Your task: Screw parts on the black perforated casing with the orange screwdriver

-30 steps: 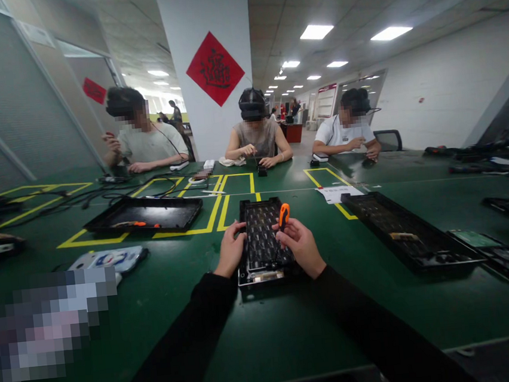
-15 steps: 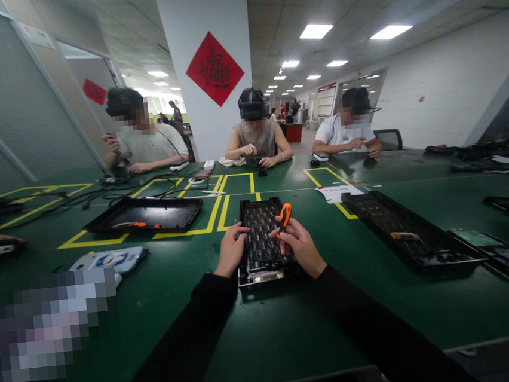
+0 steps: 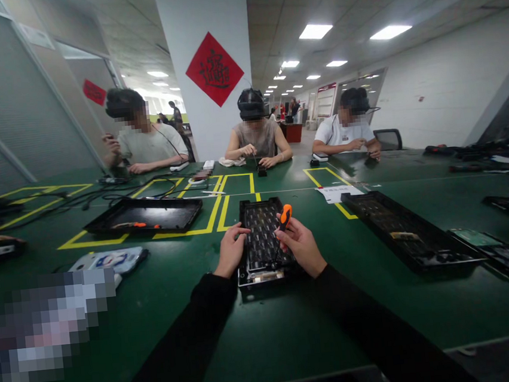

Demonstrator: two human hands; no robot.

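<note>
A black rectangular casing (image 3: pixel 264 232) with rows of shiny, dark cells lies on the green table in front of me. My left hand (image 3: pixel 232 248) grips its left side, fingertips over the rim. Above its right side, my right hand (image 3: pixel 301 245) pinches an orange-and-black screwdriver (image 3: pixel 286 217). The screwdriver's handle points up and its thin shaft runs down toward the lower part of the casing; I cannot tell whether the tip sits in a screw. A pale strip (image 3: pixel 266 277) shows at the casing's near end.
An empty-looking black tray (image 3: pixel 167 214) with orange bits lies to the left, and a long black housing (image 3: pixel 402 225) to the right. A phone (image 3: pixel 112 260) is at near left. Cables (image 3: pixel 102 196) run across the far left. Several people sit across the table.
My right fingers have drawn closer together round the screwdriver, and its handle has turned slightly. The left hand and the casing have stayed put.
</note>
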